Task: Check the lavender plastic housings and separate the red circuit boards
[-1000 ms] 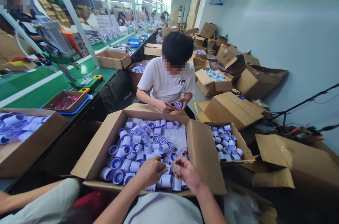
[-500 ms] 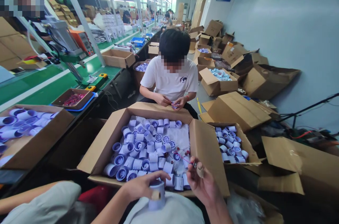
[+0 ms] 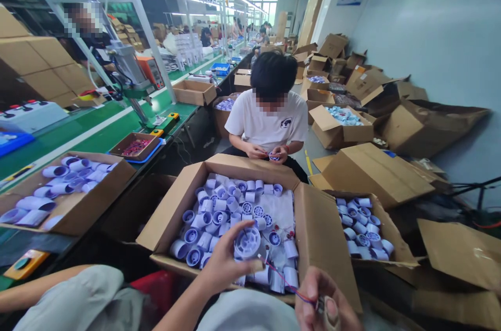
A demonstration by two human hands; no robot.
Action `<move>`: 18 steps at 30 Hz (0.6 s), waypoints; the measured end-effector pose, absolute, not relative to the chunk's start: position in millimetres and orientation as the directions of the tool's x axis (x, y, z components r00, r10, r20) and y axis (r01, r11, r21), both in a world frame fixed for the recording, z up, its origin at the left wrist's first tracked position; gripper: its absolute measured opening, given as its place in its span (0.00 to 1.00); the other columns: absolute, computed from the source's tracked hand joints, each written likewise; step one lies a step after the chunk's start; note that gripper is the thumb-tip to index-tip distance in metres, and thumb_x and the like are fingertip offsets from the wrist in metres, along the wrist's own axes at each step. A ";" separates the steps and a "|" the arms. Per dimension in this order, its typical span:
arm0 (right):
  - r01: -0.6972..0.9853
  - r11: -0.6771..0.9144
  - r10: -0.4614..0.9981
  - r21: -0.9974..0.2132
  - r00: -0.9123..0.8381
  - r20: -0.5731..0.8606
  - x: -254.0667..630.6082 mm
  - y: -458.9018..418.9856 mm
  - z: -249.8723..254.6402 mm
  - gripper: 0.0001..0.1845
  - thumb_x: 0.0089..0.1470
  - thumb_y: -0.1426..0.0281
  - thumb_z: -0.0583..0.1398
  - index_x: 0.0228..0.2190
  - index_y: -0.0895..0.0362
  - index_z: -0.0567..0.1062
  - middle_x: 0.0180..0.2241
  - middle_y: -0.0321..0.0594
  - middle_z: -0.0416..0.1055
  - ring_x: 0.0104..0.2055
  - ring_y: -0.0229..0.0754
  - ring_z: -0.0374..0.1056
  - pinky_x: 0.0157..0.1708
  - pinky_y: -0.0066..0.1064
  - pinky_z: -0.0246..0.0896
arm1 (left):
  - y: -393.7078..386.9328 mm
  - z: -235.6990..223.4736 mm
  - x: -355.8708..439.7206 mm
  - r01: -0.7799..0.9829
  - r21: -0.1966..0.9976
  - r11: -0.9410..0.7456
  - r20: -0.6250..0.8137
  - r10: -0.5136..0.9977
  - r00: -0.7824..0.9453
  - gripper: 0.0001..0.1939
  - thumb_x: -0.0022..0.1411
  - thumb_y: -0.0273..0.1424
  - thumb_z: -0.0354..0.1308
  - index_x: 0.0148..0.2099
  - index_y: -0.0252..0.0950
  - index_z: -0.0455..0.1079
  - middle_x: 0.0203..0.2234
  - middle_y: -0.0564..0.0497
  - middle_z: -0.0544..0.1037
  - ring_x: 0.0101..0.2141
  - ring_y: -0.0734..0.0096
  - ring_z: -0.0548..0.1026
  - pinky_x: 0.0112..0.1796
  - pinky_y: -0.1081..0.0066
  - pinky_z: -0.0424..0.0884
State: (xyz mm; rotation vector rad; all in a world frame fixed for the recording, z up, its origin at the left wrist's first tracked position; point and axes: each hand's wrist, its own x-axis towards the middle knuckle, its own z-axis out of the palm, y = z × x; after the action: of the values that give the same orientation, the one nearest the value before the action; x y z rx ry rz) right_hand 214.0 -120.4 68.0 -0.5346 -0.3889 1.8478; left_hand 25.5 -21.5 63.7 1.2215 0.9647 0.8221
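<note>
My left hand grips a lilac plastic cup, its round inner face with a central hub turned up toward me. Low on the right, my right hand is closed around a small part, mostly hidden by the fingers, with red and blue wires trailing from it. Those wires run left to a small pale end close to my left thumb. A beige covering wraps a digit on each hand. Beneath both hands stands an open cardboard box holding many similar cups and a few small dark-red wired parts.
Across the box sits a co-worker, both hands on a lilac part. Another box of cups is at right. On the left bench are a box of lilac tubes and a tray of red parts. Cartons pile along the wall.
My left hand has raised the cup from near my lap to over the box and tilted its inner face up. My right hand has moved lower, and the view has turned left.
</note>
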 end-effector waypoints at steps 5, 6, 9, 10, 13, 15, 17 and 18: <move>-0.763 -0.273 0.958 -0.586 -0.272 -0.092 205.5 -116.8 78.4 0.16 0.39 0.58 0.69 0.27 0.55 0.75 0.22 0.36 0.76 0.21 0.32 0.70 0.20 0.20 0.59 | -12.4 60.7 37.2 -0.461 0.563 0.685 -0.453 0.723 0.521 0.27 0.54 0.45 0.60 0.53 0.37 0.65 0.38 0.44 0.77 0.29 0.70 0.76 0.30 0.74 0.71; -0.740 -0.251 0.963 -0.625 -0.254 -0.087 202.1 -115.0 80.4 0.16 0.40 0.58 0.69 0.28 0.55 0.75 0.22 0.37 0.77 0.22 0.33 0.70 0.21 0.21 0.60 | -11.6 60.4 38.5 -0.485 0.504 0.714 -0.449 0.697 0.559 0.27 0.56 0.44 0.59 0.54 0.37 0.63 0.38 0.44 0.78 0.29 0.69 0.77 0.29 0.75 0.71; -0.677 -0.194 0.981 -0.710 -0.142 -0.132 191.5 -110.6 87.6 0.17 0.39 0.59 0.70 0.28 0.56 0.75 0.23 0.38 0.76 0.24 0.35 0.71 0.24 0.24 0.62 | -12.5 60.4 41.1 -0.533 0.424 0.732 -0.374 0.677 0.634 0.29 0.57 0.40 0.59 0.57 0.36 0.58 0.38 0.43 0.78 0.35 0.64 0.79 0.33 0.74 0.73; -0.661 -0.187 0.982 -0.727 -0.106 -0.156 188.6 -109.8 90.0 0.17 0.38 0.59 0.70 0.28 0.57 0.75 0.23 0.38 0.76 0.25 0.36 0.71 0.25 0.25 0.62 | -13.4 60.6 41.7 -0.540 0.414 0.733 -0.351 0.675 0.648 0.29 0.58 0.40 0.59 0.58 0.36 0.57 0.38 0.43 0.78 0.36 0.62 0.78 0.34 0.73 0.73; -0.628 -0.187 0.980 -0.756 -0.060 -0.192 183.7 -109.5 95.5 0.19 0.37 0.58 0.70 0.27 0.57 0.76 0.22 0.37 0.76 0.25 0.36 0.71 0.25 0.25 0.62 | -15.7 61.4 42.5 -0.544 0.421 0.725 -0.318 0.680 0.661 0.30 0.58 0.37 0.58 0.60 0.37 0.55 0.39 0.43 0.78 0.36 0.64 0.78 0.34 0.73 0.72; -0.625 -0.185 0.979 -0.758 -0.053 -0.196 182.9 -110.0 97.0 0.18 0.37 0.57 0.70 0.28 0.56 0.76 0.22 0.37 0.76 0.25 0.35 0.71 0.26 0.24 0.62 | -16.6 62.5 42.4 -0.548 0.441 0.710 -0.310 0.694 0.650 0.28 0.58 0.37 0.59 0.59 0.38 0.57 0.40 0.44 0.78 0.36 0.65 0.78 0.33 0.73 0.71; -0.628 -0.182 0.979 -0.757 -0.046 -0.197 182.8 -110.1 97.0 0.18 0.37 0.57 0.70 0.28 0.56 0.76 0.23 0.37 0.76 0.26 0.35 0.71 0.25 0.24 0.62 | -17.2 64.2 42.1 -0.561 0.457 0.690 -0.296 0.713 0.636 0.25 0.58 0.38 0.59 0.57 0.39 0.60 0.42 0.45 0.78 0.37 0.66 0.77 0.33 0.72 0.71; -0.631 -0.178 0.980 -0.755 -0.042 -0.196 182.7 -109.9 96.8 0.17 0.38 0.57 0.70 0.28 0.55 0.77 0.23 0.37 0.76 0.26 0.35 0.71 0.25 0.24 0.62 | -17.5 65.2 42.1 -0.568 0.463 0.680 -0.283 0.721 0.632 0.24 0.58 0.38 0.59 0.55 0.39 0.62 0.42 0.46 0.77 0.37 0.66 0.77 0.34 0.72 0.71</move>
State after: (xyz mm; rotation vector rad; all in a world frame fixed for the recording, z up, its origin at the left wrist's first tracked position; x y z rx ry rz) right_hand 182.7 -109.9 96.8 -0.8307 -0.5681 1.5790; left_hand 42.1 -17.5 65.2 0.3482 0.4738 0.7548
